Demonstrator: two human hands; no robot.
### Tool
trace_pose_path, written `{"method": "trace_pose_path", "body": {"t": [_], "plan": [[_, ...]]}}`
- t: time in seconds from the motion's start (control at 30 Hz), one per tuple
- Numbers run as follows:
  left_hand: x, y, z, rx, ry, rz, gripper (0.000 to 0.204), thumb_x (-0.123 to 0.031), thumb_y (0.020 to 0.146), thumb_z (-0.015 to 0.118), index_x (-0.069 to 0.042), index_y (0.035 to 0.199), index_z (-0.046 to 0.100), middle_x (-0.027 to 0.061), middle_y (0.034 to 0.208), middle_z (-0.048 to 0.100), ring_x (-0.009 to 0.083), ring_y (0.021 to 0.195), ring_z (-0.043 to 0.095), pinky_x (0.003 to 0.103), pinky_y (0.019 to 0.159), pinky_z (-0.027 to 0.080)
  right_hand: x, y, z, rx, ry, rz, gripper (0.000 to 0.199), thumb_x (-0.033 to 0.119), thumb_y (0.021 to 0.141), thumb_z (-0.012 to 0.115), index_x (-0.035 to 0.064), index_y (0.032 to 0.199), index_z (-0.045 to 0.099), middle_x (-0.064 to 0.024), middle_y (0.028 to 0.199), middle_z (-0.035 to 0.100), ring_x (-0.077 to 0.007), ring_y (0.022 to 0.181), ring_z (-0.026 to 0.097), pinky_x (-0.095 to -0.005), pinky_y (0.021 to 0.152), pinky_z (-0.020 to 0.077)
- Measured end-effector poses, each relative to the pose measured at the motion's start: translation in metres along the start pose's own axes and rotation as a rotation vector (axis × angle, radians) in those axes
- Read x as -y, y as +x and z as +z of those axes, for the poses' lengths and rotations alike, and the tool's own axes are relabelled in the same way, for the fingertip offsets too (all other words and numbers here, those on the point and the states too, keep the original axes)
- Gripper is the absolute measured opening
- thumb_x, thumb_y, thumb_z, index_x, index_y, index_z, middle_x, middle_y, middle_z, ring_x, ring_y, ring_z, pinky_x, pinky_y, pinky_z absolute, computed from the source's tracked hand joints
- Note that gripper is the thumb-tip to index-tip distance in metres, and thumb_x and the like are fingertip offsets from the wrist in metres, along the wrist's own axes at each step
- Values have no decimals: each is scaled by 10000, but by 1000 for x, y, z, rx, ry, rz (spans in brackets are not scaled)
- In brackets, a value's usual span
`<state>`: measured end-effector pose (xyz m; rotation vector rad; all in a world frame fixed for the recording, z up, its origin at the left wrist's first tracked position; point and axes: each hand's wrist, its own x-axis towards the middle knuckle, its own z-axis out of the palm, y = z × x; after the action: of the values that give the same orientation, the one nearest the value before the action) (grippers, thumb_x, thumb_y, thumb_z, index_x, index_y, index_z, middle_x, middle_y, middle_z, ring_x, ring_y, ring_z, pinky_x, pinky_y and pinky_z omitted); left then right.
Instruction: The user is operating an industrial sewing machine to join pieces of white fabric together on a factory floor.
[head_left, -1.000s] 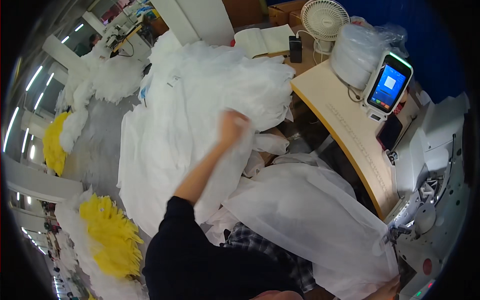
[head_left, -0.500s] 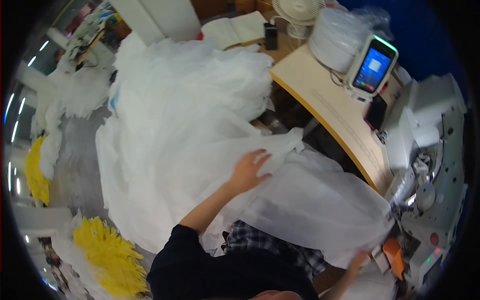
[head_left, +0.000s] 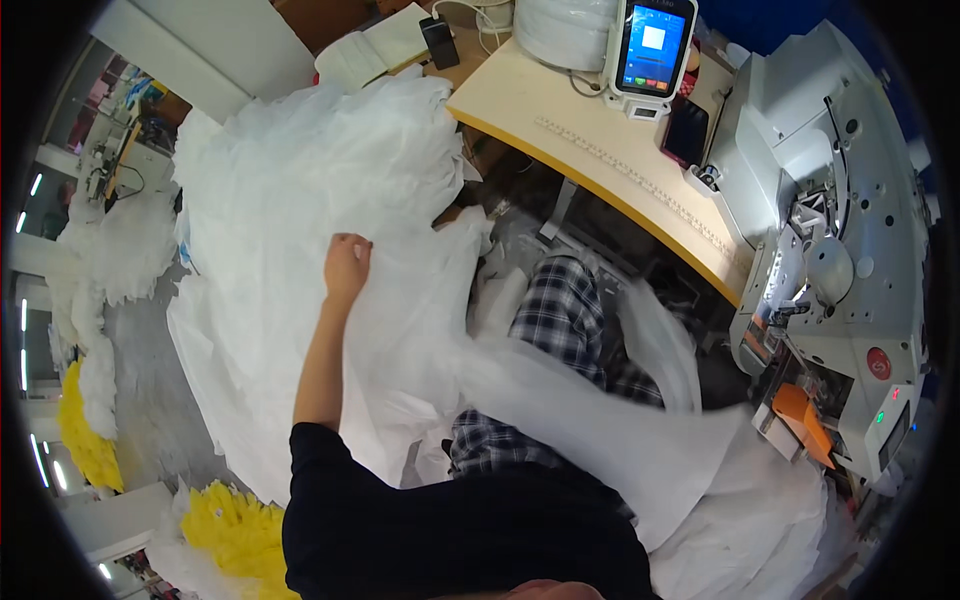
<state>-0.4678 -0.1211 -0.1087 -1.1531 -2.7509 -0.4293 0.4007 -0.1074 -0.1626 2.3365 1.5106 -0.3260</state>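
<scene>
Left of centre, your left hand (head_left: 347, 265) curled over the white fabric pile (head_left: 260, 190), grip unclear; your right hand's state couldn't be told.

One left hand (head_left: 347, 265), one big white pile (head_left: 300, 160), two yellow heaps (head_left: 240, 535); one screen (head_left: 652, 50) toward the desk's (head_left: 640, 145) far edge, one phone (head_left: 686, 130) near its right edge, one machine (head_left: 880, 265) along that edge.
</scene>
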Motion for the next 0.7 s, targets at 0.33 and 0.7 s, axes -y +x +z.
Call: {"method": "trace_pose_path", "body": {"t": [0.33, 0.7], "plan": [[-101, -25, -190, 470, -924, -38, 152, 13, 736, 642, -50, 750, 505, -19, 743, 509, 69, 706, 452, 220, 644, 370, 174, -22, -181, 226, 673, -507, 394, 45, 773, 643, 26, 1157, 559, -154, 1163, 591, -254, 1020, 599, -332, 823, 501], [-141, -77, -292, 318, -854, 302, 178, 93, 685, 612, -35, 797, 559, 28, 776, 552, 101, 643, 469, 217, 593, 368, 590, -217, -245, 590, 1010, -1698, 454, 60, 681, 648, 89, 1123, 552, -68, 994, 605, -202, 925, 567, -337, 860, 407]]}}
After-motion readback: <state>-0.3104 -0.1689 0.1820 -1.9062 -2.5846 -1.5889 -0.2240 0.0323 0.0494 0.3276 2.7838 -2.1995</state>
